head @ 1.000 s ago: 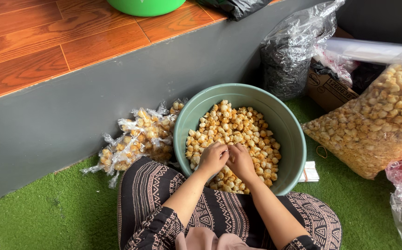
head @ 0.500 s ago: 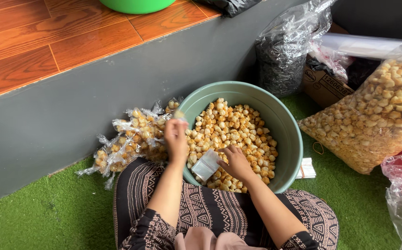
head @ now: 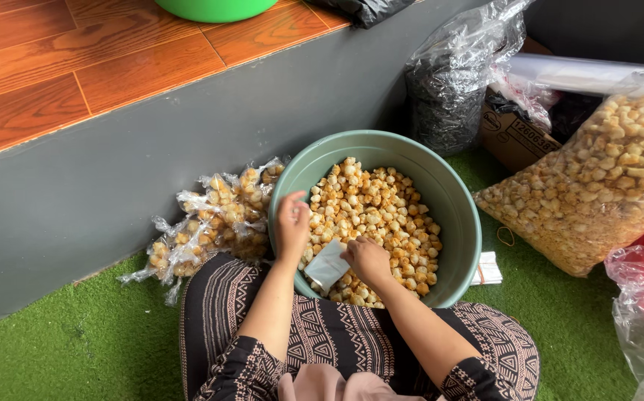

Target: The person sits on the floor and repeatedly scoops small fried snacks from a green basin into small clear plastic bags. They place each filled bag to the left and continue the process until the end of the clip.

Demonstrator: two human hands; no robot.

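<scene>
A grey-green bowl (head: 458,223) full of small golden puffed snacks (head: 378,202) stands on the green turf in front of my crossed legs. My right hand (head: 367,259) rests on the snacks near the bowl's front and is shut on a small empty clear plastic bag (head: 327,265). My left hand (head: 292,221) hovers over the bowl's left rim, fingers loosely apart, holding nothing. Left of the bowl, against the grey step, lies a pile of small filled snack bags (head: 210,217).
A large clear sack of the same snacks (head: 604,186) leans at the right, with a cardboard box (head: 513,135) and a dark plastic bag (head: 455,74) behind the bowl. A small white stack (head: 489,269) lies right of the bowl. A green basin (head: 214,7) stands on the wooden step.
Both hands were together in the bowl; my left hand then reached out to the pile of filled bags and has come back over the bowl rim. My right hand now holds an empty bag.
</scene>
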